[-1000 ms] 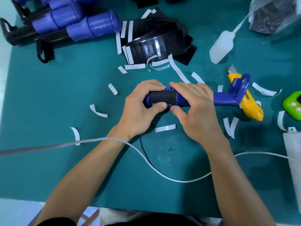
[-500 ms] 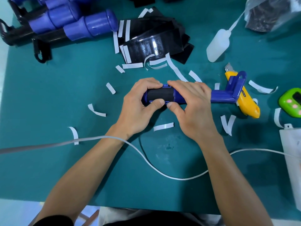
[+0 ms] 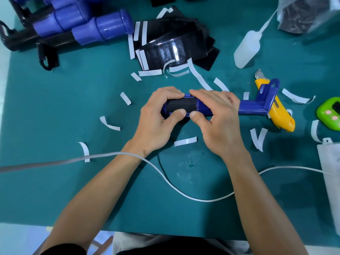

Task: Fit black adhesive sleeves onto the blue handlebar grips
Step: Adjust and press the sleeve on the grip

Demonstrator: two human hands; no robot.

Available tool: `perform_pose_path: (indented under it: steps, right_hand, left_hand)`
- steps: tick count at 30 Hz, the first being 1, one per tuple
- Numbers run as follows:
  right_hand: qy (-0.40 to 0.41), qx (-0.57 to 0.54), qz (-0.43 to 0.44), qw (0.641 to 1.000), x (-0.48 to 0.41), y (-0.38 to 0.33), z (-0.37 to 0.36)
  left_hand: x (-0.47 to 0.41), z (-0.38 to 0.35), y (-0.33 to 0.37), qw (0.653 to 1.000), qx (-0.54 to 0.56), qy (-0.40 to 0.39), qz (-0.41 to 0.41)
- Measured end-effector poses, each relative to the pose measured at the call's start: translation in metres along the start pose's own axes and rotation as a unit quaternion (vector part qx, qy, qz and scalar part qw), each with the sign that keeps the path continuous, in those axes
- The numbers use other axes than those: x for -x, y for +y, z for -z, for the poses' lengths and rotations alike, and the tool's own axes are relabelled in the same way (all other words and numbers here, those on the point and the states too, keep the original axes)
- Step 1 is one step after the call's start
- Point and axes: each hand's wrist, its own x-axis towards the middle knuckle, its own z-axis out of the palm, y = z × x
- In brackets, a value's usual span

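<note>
Teal work mat (image 3: 55, 107), littered with white backing strips (image 3: 185, 141). Landmark: yellow utility knife (image 3: 281, 116) at right.

Blue handlebar grip (image 3: 252, 108) lies just left of the knife, and its bracket end overlaps the knife body. The long axis runs left-right across the mat: bracket end points right at the knife, butt end points left. Black sleeve (image 3: 181, 105) is wrapped round the butt half, well left of the knife.

Left hand (image 3: 156, 124) is curled round the butt end, fingers over the top, thumb pressing the sleeve's near edge. Right hand (image 3: 220, 124) is curled round the middle, between left hand and knife, thumb tip beside the left thumb. Both hands grip it. Can't tell whether the grip touches the mat.

Spare black sleeves (image 3: 173, 46) are stacked far up-left of the knife. Squeeze bottle (image 3: 246, 48) stands above the knife.
</note>
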Motion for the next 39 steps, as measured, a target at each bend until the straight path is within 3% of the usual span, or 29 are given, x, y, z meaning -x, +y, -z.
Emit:
perform_pose_path:
  steps: [25, 39]
  right_hand:
    - [0.027, 0.0, -0.009, 1.0, 0.0, -0.005, -0.003]
    - [0.082, -0.037, -0.039, 0.995, 0.0, -0.009, -0.012]
  left_hand:
    - [0.0, -0.002, -0.001, 1.0, -0.012, 0.008, -0.01]
    - [0.002, -0.013, 0.006, 0.998, 0.008, 0.06, 0.024]
